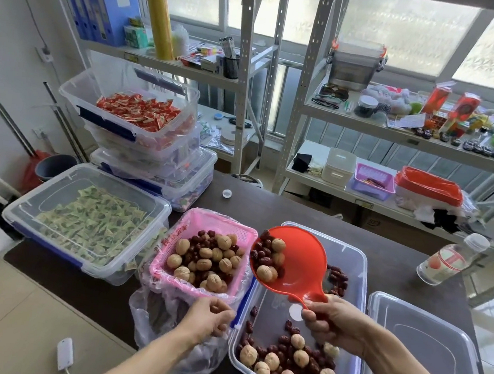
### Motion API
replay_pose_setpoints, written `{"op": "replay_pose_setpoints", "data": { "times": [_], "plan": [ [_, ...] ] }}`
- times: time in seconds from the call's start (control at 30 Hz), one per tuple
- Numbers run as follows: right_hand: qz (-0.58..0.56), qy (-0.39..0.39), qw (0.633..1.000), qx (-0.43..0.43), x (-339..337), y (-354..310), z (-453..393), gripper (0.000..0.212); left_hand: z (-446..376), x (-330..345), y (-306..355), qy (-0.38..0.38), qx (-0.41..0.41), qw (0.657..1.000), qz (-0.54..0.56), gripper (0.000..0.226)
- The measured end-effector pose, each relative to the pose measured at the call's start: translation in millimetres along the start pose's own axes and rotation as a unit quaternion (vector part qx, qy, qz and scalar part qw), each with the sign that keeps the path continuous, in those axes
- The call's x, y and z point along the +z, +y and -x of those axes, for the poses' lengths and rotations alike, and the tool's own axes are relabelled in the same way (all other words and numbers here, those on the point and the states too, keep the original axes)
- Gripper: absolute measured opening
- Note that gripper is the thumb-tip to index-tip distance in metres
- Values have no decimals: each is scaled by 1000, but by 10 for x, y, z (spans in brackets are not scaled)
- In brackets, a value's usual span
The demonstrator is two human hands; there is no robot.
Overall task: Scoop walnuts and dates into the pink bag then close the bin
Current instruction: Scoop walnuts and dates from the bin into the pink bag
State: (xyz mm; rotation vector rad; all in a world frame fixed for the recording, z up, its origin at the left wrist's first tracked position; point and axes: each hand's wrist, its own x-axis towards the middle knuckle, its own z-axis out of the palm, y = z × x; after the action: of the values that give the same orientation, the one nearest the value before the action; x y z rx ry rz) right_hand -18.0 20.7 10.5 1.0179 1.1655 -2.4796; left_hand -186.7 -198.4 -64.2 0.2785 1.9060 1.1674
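My right hand [330, 320] grips the handle of a red scoop [295, 262]. The scoop is tilted left over the bag's right rim, with walnuts and dates sliding toward its lip. The pink bag [170, 270] lines a pink basket [242, 232] and holds a pile of walnuts and dates. My left hand [210, 317] pinches the bag's near rim. The clear open bin [354, 256] lies under the scoop, with walnuts and dates left at its near end. Its clear lid [429, 358] lies flat to the right.
A lidded bin of green packets [89, 225] stands left of the bag. Stacked bins with red packets [137, 114] rise behind it. A plastic bottle [448, 259] stands at the right, a small white cap [226, 193] at the table's back. Metal shelves [368, 123] are behind.
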Motion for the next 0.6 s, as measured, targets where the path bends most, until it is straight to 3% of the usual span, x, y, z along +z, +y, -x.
{"op": "replay_pose_setpoints", "data": {
  "times": [0.33, 0.6],
  "plan": [
    [100, 12, 995, 1, 551, -245, -547, 16, -242, -500, -200, 144, -39, 987, 52, 13],
    [264, 96, 960, -22, 938, -293, -974, 22, -458, -643, -279, 185, -118, 958, 185, 21]
  ]
}}
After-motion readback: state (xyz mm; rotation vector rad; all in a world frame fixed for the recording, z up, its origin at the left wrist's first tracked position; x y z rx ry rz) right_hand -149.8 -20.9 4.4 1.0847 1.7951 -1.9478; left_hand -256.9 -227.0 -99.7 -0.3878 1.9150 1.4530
